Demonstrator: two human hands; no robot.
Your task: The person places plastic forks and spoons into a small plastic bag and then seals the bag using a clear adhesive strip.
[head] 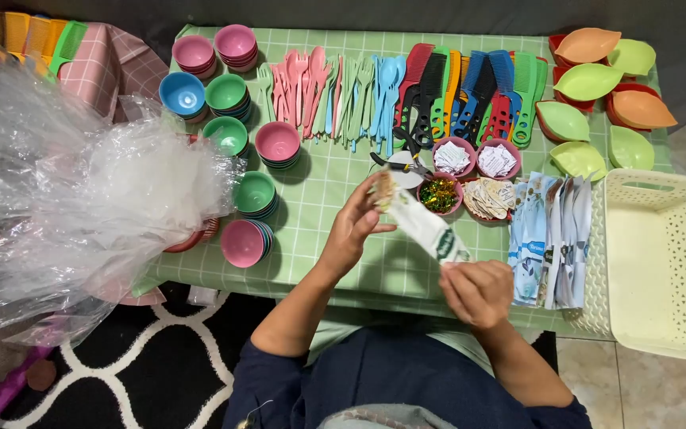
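A narrow white and green packet [425, 226] is held slantwise between both hands above the green checked table [327, 179]. My left hand [356, 224] pinches its upper end, where a small wad of brownish paper pieces shows. My right hand [476, 291] grips its lower end near the table's front edge. Just beyond the packet stand small pink bowls: one with green and gold glitter bits [438, 195], and two with folded white papers [452, 157]. A pile of round paper tags [489, 198] lies beside them, and scissors [403, 159] lie on a white disc.
Stacks of coloured plastic bowls [229, 95] fill the left of the table, plastic cutlery [327, 87] and combs [470, 91] the back, leaf-shaped dishes [593, 83] the right corner. Flat packets [551, 238] lie at right beside a cream perforated basket [664, 262]. Crumpled clear plastic bags [65, 191] pile up at left.
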